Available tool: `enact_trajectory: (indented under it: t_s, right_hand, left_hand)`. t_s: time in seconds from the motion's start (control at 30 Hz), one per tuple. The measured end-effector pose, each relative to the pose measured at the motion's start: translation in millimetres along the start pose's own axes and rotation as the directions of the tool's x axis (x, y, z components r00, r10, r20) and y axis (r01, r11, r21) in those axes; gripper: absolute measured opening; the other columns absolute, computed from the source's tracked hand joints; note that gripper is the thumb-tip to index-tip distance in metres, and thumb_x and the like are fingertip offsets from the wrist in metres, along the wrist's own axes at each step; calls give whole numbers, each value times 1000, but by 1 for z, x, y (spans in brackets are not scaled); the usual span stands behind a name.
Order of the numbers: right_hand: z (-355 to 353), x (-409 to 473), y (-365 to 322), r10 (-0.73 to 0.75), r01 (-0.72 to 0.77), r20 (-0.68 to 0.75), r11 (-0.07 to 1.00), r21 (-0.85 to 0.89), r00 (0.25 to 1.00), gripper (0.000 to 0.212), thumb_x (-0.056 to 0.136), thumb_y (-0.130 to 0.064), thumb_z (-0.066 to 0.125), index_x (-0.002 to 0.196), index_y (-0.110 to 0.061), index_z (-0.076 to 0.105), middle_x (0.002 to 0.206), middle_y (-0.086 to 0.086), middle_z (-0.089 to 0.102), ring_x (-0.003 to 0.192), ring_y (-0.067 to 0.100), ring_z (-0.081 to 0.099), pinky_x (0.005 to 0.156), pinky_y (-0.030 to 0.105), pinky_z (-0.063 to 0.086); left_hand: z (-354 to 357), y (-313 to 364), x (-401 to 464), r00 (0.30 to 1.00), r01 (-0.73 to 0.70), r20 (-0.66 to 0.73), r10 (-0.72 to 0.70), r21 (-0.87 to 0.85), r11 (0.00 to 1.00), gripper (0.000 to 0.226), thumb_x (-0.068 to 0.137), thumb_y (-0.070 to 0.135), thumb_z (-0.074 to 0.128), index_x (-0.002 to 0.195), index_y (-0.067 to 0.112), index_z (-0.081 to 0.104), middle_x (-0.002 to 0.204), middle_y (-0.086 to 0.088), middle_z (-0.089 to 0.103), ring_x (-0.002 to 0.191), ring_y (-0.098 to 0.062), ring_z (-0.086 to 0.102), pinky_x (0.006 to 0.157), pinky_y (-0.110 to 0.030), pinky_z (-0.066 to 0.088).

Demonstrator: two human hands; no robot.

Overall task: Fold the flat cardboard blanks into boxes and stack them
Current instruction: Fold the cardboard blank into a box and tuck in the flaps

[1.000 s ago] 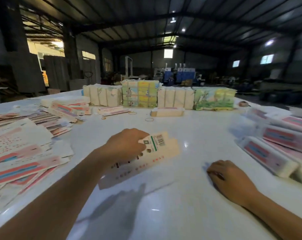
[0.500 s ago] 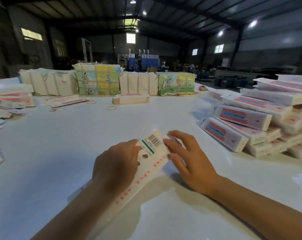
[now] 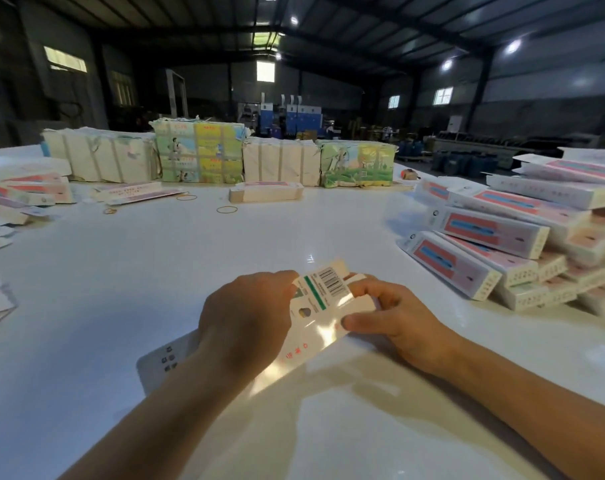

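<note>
A long white cardboard blank (image 3: pixel 316 308) with a barcode, a green stripe and red print lies slanted just above the white table (image 3: pixel 155 271), its far end raised. My left hand (image 3: pixel 245 320) grips its left side, fingers curled over the top near the barcode. My right hand (image 3: pixel 394 317) holds the right edge, thumb against the side and fingers curled round the far end flaps. The blank's near end shows under my left wrist. A stack of folded pink-and-blue boxes (image 3: pixel 501 237) rises at the right.
Bundled packs of blanks (image 3: pixel 200 154) line the far edge, with one small bundle (image 3: pixel 266 194) in front. Loose flat blanks (image 3: pixel 13 199) spread along the left side. Rubber bands (image 3: pixel 227 209) lie on the table. A dark warehouse lies beyond.
My left hand brought the blank from the left to the middle in front of me. My right hand left the table and took hold of the blank's right edge. The head turned right.
</note>
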State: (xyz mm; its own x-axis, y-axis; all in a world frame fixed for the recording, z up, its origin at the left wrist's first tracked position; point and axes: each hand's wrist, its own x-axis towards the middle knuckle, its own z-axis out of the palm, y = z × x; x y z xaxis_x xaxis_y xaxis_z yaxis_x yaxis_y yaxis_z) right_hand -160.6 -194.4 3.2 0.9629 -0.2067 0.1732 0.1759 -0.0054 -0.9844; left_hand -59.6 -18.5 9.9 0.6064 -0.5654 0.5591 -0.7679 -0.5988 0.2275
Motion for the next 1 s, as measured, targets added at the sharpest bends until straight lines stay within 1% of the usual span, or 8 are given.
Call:
enact_trajectory:
  t_s: [0.1, 0.2, 0.27, 0.37, 0.53, 0.67, 0.8, 1.0]
  right_hand:
    - [0, -4, -2, 18, 1, 50, 940, -341, 999, 39, 73, 14, 68, 95, -17, 73, 110, -2, 69, 102, 12, 66, 84, 21, 51]
    - [3, -6, -3, -45, 56, 37, 922, -382, 998, 38, 72, 13, 71, 96, -16, 73, 104, -4, 69, 92, 2, 66, 78, 12, 47]
    - [4, -6, -4, -99, 99, 19, 926, -365, 995, 34, 70, 15, 72, 94, -10, 72, 95, -6, 69, 84, -1, 66, 74, 11, 47]
    - [2, -7, -5, -65, 64, 4, 963, -262, 998, 30, 72, 16, 70, 90, -8, 73, 92, -5, 74, 87, 9, 70, 71, 17, 53]
    - [-5, -7, -8, 65, -49, 64, 975, -217, 996, 36, 74, 12, 70, 91, -18, 77, 106, 7, 71, 100, 25, 68, 90, 37, 54]
    - [-4, -6, -7, -6, 17, 48, 970, -244, 999, 33, 69, 19, 69, 92, -5, 73, 110, 10, 63, 101, 21, 64, 95, 35, 51]
    - [-1, -6, -6, -72, 60, -52, 978, -201, 996, 29, 70, 23, 64, 80, -5, 69, 98, 4, 65, 91, 14, 63, 83, 28, 50]
    - [-1, -10, -7, -272, 150, -273, 906, -396, 923, 42, 78, 6, 68, 107, -23, 61, 113, 4, 58, 93, 13, 61, 78, 39, 56]
  left_hand:
    - [-5, -9, 1, 994, 19, 112, -7, -105, 994, 42, 82, 40, 26, 100, 29, 63, 101, 9, 69, 63, -12, 63, 51, -21, 49]
    - [-7, -13, 2, 978, 26, 209, 6, -149, 989, 49, 78, 53, 23, 104, 36, 61, 94, 13, 66, 63, -6, 61, 50, -18, 47]
    - [-7, -12, 0, 965, -17, 260, 33, -62, 998, 68, 67, 77, 26, 122, 43, 46, 101, 19, 59, 72, -2, 56, 54, -19, 43]
    - [-2, -2, -8, 952, -127, 297, 69, 181, 975, 119, 51, 93, 40, 145, 29, 5, 118, 18, 44, 90, -3, 46, 62, -20, 34]
    - [-2, 8, -12, 980, -183, 143, 140, 350, 919, 79, 74, 70, 50, 131, 26, 19, 110, 12, 45, 83, -7, 36, 53, -18, 20]
    - [-9, 9, -11, 977, -144, 194, 89, 292, 946, 57, 76, 60, 54, 120, 32, 32, 109, 15, 50, 77, -9, 39, 49, -14, 19]
    - [-13, 13, -9, 971, -151, 221, 93, 264, 953, 22, 84, 46, 50, 95, 31, 39, 103, 8, 59, 71, -13, 39, 48, -14, 18]
    - [-12, 10, -9, 988, -151, 61, 140, 246, 957, 70, 66, 64, 70, 117, 23, 48, 94, 7, 59, 77, -13, 60, 52, -17, 31]
